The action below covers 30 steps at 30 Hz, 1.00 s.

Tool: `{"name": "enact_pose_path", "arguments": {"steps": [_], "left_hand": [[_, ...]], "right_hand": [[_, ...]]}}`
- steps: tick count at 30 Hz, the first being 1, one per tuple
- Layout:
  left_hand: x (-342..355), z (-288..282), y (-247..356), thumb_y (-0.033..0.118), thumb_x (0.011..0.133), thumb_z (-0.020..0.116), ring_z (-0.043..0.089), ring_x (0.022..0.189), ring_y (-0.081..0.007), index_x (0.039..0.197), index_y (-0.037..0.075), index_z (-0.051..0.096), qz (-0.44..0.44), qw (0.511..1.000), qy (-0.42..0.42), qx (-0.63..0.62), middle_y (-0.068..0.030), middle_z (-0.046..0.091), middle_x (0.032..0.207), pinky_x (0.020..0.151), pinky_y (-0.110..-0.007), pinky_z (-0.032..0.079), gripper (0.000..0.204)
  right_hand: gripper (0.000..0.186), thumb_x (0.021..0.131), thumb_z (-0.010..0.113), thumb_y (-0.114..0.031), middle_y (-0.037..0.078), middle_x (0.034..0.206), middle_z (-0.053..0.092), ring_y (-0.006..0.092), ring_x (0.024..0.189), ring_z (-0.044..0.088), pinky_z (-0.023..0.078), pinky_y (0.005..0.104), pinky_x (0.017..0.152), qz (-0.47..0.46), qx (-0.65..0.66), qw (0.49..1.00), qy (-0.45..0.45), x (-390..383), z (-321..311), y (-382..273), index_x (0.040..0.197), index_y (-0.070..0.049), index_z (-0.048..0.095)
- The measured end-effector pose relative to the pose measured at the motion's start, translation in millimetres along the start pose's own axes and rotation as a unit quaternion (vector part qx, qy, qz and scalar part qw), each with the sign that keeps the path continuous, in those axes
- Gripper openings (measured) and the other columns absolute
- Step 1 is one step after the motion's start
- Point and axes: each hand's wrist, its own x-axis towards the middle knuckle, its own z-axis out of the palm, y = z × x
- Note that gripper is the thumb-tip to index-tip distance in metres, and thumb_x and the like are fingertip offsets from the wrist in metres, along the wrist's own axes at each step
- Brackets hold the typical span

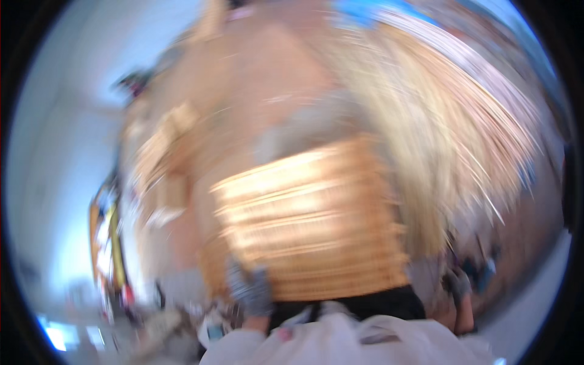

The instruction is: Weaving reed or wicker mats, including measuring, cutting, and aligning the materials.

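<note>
A tan woven panel with horizontal bands (310, 225) lies over my lap, tilted and blurred by motion. My left hand (248, 286), in a grey glove, is against the lower left part of the panel; its fingers are too smeared to show their grip. Off the panel's right side, my right hand (457, 286), in a darker glove, is beside some small dark items, and whether it holds any of them is unclear.
Long pale strands or reeds (426, 121) spread across the right. A grey patch (304, 121) lies beyond the panel on the reddish floor (267, 67). Pale blurred pieces (170, 194) lie to the left, before a light wall (61, 152).
</note>
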Motion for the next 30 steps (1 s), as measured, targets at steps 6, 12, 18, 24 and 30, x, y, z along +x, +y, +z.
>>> {"name": "enact_pose_path", "arguments": {"steps": [6,12,18,24,30], "left_hand": [[10,-44,6,0.026,0.073,0.066,0.052,0.089,-0.0337,0.118,-0.006,0.042,0.040,0.995,0.094,0.004,-0.0219,0.054,0.098,0.081,-0.040,0.042,0.060],[2,-68,14,0.032,0.074,0.064,0.053,0.087,-0.0350,0.118,-0.008,0.040,-0.004,0.990,0.014,-0.141,-0.0216,0.056,0.092,0.080,-0.042,0.041,0.064],[-11,-83,-25,0.043,0.078,0.057,0.036,0.118,-0.0362,0.126,-0.003,0.034,-0.059,0.967,-0.134,-0.211,-0.0262,0.033,0.128,0.098,-0.040,0.029,0.070],[-100,-142,-131,0.037,0.079,0.058,0.052,0.101,-0.0304,0.113,0.003,0.051,-0.246,0.947,-0.159,-0.136,-0.0188,0.054,0.108,0.088,-0.035,0.040,0.048],[-259,-135,-202,0.039,0.080,0.052,0.054,0.095,-0.0342,0.096,0.003,0.060,-0.442,0.788,-0.427,-0.035,-0.0211,0.059,0.094,0.082,-0.037,0.043,0.040]], "right_hand": [[0.059,0.078,0.058,-0.047,0.010,0.092,0.059,0.0190,0.080,0.058,0.047,0.0300,0.070,-0.257,0.064,0.943,-0.200,-32,88,-155,0.113,0.000,0.050],[0.068,0.073,0.063,-0.043,0.013,0.107,0.054,0.0259,0.094,0.056,0.049,0.0340,0.077,-0.288,0.020,0.914,-0.284,-53,103,-193,0.118,0.003,0.043],[0.048,0.078,0.059,-0.027,0.015,0.098,0.058,0.0242,0.081,0.058,0.049,0.0348,0.073,-0.191,-0.025,0.957,-0.216,-87,123,-251,0.112,0.004,0.046],[0.061,0.073,0.063,-0.016,0.015,0.121,0.045,0.0269,0.108,0.047,0.040,0.0346,0.092,-0.239,0.119,0.939,-0.215,-51,135,-280,0.127,-0.003,0.037],[0.060,0.075,0.058,0.000,0.017,0.128,0.038,0.0263,0.118,0.037,0.031,0.0350,0.098,-0.742,-0.397,0.533,0.088,-18,142,-303,0.130,-0.005,0.035]]}}
